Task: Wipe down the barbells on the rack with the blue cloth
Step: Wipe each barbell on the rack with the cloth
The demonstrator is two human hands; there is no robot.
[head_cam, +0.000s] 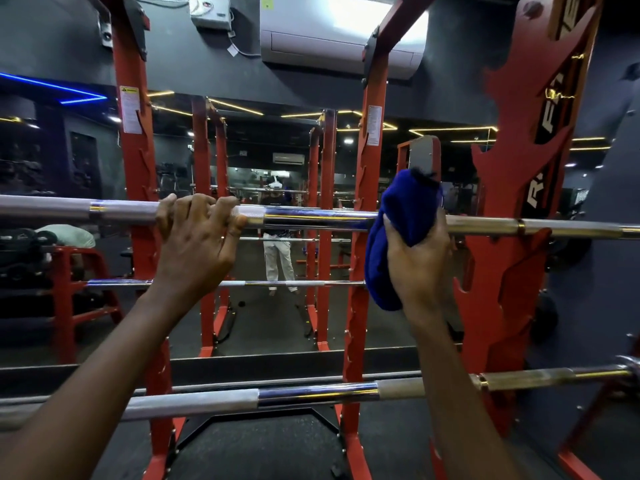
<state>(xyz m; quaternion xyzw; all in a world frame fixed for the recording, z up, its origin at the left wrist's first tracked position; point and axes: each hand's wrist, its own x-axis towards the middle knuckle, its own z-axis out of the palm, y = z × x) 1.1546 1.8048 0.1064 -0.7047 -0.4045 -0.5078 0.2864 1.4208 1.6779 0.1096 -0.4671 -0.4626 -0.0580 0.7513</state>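
Mirrored gym wall (173,150) behind red rack (133,168) | left hand (194,244) fingers curled over upper barbell (311,218), likely steadying it | right hand (419,261) fingers grip blue cloth (398,209) wrapped on same bar for wiping

Bare forearms (104,358) run to my left hand (194,244) and right hand (420,261); my reflection (278,258) wears white trousers (280,265), dark top (272,201), white headset (275,184).

The gym was dim, walls (52,36) and floor (270,445) sunk in dark grey. White glare blew out the air conditioner (329,46) overhead. Yellow light strips (235,106) and a blue light strip (52,85) glowed against the dark. The upper barbell (311,218) carried bright streaks on its chrome. Wide-angle distortion bowed the rack upright (502,271) at the right edge.
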